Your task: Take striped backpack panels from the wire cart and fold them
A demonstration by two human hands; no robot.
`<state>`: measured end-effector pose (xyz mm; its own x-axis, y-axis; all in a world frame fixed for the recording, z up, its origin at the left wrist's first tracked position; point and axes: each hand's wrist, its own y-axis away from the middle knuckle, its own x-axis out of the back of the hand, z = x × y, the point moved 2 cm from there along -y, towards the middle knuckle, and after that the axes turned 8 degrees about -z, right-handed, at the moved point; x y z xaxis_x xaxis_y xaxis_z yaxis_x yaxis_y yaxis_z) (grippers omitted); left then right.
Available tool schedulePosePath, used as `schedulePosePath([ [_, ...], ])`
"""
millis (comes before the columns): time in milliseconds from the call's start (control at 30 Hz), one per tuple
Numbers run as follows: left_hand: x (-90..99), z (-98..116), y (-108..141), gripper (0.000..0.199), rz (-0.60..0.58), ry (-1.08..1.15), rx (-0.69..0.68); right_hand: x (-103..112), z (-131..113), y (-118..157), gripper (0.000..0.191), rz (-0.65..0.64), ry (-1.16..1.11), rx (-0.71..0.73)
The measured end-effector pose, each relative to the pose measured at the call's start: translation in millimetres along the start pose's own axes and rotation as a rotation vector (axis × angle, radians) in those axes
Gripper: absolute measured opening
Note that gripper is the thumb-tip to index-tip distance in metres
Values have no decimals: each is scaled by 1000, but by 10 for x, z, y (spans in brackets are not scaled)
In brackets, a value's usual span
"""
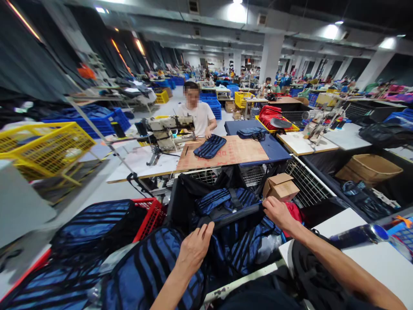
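Observation:
A blue bag with black stripes [237, 247] hangs between my hands, its black upper edge stretched from one to the other. At the near left end of that edge, my left hand [196, 244] has its fingers curled over and gripping it. My right hand [278, 211] pinches the far right end between thumb and fingers. Just behind is a black-lined bin [182, 193] with another striped blue bag [222, 200] inside. Against my left forearm lies a rounded blue striped bag [145, 267].
A red crate [151, 215] with more striped bags stands at the left. Ahead, a person [196, 112] sits at a sewing machine [171, 129] with a striped panel [210, 146] on the table. A cardboard box [280, 187] and a white tabletop [371, 262] are to the right.

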<state>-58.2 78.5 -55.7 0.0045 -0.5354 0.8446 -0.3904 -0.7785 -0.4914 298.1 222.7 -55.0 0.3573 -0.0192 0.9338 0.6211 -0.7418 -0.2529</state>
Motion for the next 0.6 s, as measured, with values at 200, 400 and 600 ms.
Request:
schedulePosePath([
  [200, 173, 200, -154, 74, 95, 7, 96, 249, -140, -81, 12, 135, 74, 82],
  [400, 295, 597, -391, 52, 73, 284, 101, 233, -909, -88, 38, -31, -40, 367],
  [600, 217, 466, -344, 28, -303, 958, 537, 471, -560, -66, 34, 73, -223, -53],
])
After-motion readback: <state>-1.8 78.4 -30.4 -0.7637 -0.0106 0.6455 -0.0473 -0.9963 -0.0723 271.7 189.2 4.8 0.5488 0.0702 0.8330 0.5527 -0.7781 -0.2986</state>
